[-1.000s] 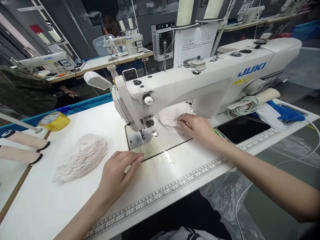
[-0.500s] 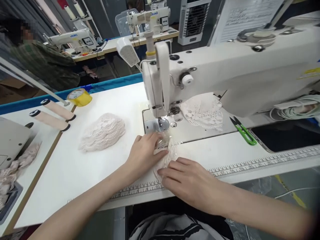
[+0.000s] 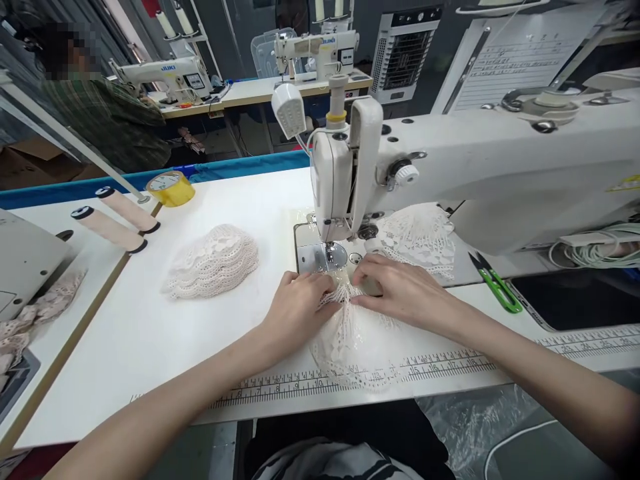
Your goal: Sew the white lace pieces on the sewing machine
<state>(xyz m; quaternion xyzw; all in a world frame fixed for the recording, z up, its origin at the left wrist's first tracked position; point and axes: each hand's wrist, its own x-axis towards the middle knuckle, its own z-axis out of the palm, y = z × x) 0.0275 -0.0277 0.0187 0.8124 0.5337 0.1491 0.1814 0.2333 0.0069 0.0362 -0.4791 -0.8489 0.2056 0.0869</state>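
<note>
A sheer white piece of lace (image 3: 353, 347) lies gathered in front of the sewing machine (image 3: 337, 180), its scalloped edge fanned out over the printed ruler. On its left side, my left hand (image 3: 300, 303) pinches the gathered edge between thumb and fingers. From the right, my right hand (image 3: 395, 287) closes on the same edge, its thumb close to the left one. Both hands are just in front of the presser foot (image 3: 329, 255), above the metal needle plate (image 3: 311, 258). Whether the lace reaches under the foot is hard to make out.
Left of the machine lies a stack of lace pieces (image 3: 213, 263). More lace (image 3: 420, 233) rests under the machine arm. Green thread snips (image 3: 496, 283) and a phone (image 3: 580, 298) lie right. Thread cones (image 3: 111, 230) and yellow tape (image 3: 171, 189) stand left. A person (image 3: 107, 120) sits beyond.
My right hand has moved up and forward, from the lace's lower part to the gathered edge near the foot. The lace now spreads open toward me. The camera view has shifted slightly.
</note>
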